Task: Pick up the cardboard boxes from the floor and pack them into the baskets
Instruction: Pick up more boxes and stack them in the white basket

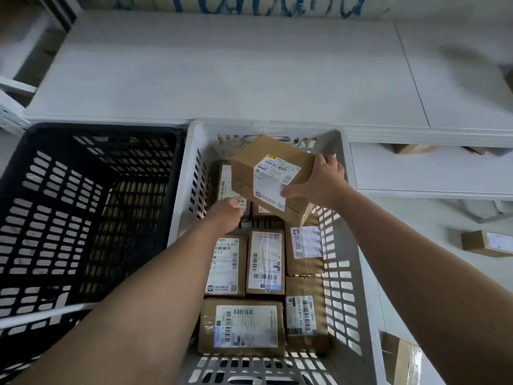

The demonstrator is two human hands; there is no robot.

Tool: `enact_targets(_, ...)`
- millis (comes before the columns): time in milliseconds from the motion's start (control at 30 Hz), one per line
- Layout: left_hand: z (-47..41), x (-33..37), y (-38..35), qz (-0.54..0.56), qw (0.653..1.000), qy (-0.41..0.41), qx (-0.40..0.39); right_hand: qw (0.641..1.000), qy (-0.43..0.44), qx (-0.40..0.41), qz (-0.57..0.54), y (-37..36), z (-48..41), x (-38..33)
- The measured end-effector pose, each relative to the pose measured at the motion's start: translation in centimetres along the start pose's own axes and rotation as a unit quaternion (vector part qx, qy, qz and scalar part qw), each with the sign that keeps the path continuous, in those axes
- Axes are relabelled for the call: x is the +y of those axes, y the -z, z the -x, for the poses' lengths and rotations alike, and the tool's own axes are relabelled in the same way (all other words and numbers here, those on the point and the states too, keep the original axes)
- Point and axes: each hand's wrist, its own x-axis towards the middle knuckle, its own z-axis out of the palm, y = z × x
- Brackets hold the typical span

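The right hand (319, 180) holds a labelled cardboard box (273, 179) tilted above the far end of the white basket (358, 276), thumb pressed on the white shipping label at the near face and fingers curled over the far right edge — a firm span across its width. The left hand (227, 211) reaches down into the far left part of the same basket, among the packed boxes (265, 262); its fingers are curled under and hidden, so I cannot tell whether they grip anything.

The box looks stiff and fairly light, since one hand carries it without sag. Its taped kraft faces give decent friction, while the glossy label is likely the slicker spot; a hold on opposite edges seems safer than on the label. Corners could dent if it is dropped onto the others.

The white basket's floor is nearly covered with a single layer of parcels, labels up, with a gap showing at the far end under the held box. The black basket (83, 207) stands touching its left side and looks empty. Behind both runs a low white table (222, 79); on the pale floor to the right lie more cardboard boxes (487, 243), one near the basket's near right corner.
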Motion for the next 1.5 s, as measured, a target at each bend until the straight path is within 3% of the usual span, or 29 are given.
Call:
enact_targets(67,0.6,0.1,-0.7,-0.051,0.996,-0.027,-0.070,1.000,0.005,0.016,-0.004,0.4,0.2,0.1)
enact_targets(200,0.7,-0.1,-2.8,-0.146,0.980,-0.038,-0.131,0.999,0.010,0.037,-0.005,1.0,0.4,0.6)
enact_targets(300,0.9,-1.2,-3.7,-0.217,0.964,-0.035,-0.148,0.999,-0.009,0.039,-0.022,1.2,0.4,1.2)
enact_targets(500,0.2,-2.2,-3.4,-0.246,0.956,-0.062,-0.148,0.995,-0.055,0.035,-0.076,0.8,1.5,1.0)
enact_targets(633,-0.3,-0.9,-2.2,-0.150,0.983,-0.080,-0.073,0.981,-0.067,0.051,-0.174,1.5,1.5,0.8)
enact_targets(733,-0.3,0.7,-1.0,0.055,0.997,-0.052,0.030,0.970,-0.055,0.048,-0.234,1.1,1.8,0.0)
enact_targets(833,0.0,1.8,0.5,0.341,0.939,0.029,0.018,0.947,-0.057,0.025,-0.316,-0.1,2.0,-0.4)
enact_targets(900,0.6,2.2,1.5,0.415,0.909,0.037,0.018,0.938,-0.061,-0.023,-0.341,-0.8,2.5,-0.6)
enact_targets(1033,1.4,3.4,2.8,0.401,0.913,0.008,0.070,0.932,-0.064,-0.110,-0.340,-2.2,2.5,-0.2)
enact_targets(1133,1.9,4.3,2.9,0.373,0.928,0.012,0.018,0.916,-0.058,-0.169,-0.359,-2.7,2.3,0.0)
enact_targets(1233,2.3,4.7,2.4,0.314,0.949,-0.007,0.038,0.927,-0.050,-0.217,-0.302,-2.5,2.2,0.3)
enact_targets(1367,2.4,5.4,1.9,0.287,0.955,-0.041,0.064,0.950,-0.037,-0.141,-0.276,-2.2,1.5,0.9)
enact_targets(1500,2.5,6.3,2.1,0.228,0.968,-0.062,0.087,0.947,-0.013,-0.137,-0.291,-1.2,1.4,1.0)
